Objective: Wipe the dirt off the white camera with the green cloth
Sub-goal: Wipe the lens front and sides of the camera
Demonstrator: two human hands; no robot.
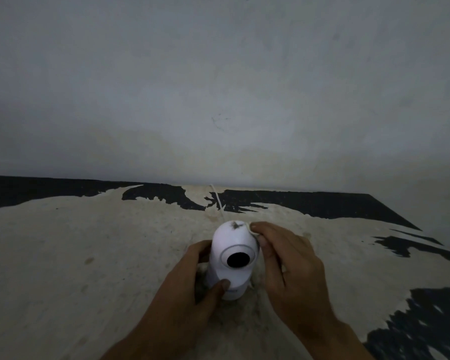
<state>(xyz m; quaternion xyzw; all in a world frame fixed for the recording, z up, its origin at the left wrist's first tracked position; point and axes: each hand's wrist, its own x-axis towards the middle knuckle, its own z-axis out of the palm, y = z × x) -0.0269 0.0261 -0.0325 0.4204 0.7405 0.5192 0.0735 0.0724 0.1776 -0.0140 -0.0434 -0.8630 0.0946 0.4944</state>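
1. Head view: the white camera stands upright on a worn, peeling tabletop, lens facing the wearer, with its thin white cable trailing back toward the wall.
2. The left hand is wrapped round the camera's lower body, thumb on the front. I'd say that's just to keep it from sliding.
3. The right hand pinches a small pale wad at the top right of the dome, right next to the dark smudge. Probably the cloth, but the light's too dim to call it green.

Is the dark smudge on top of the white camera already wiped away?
No, a dark smudge still shows on top of the white camera, just beside the right hand.
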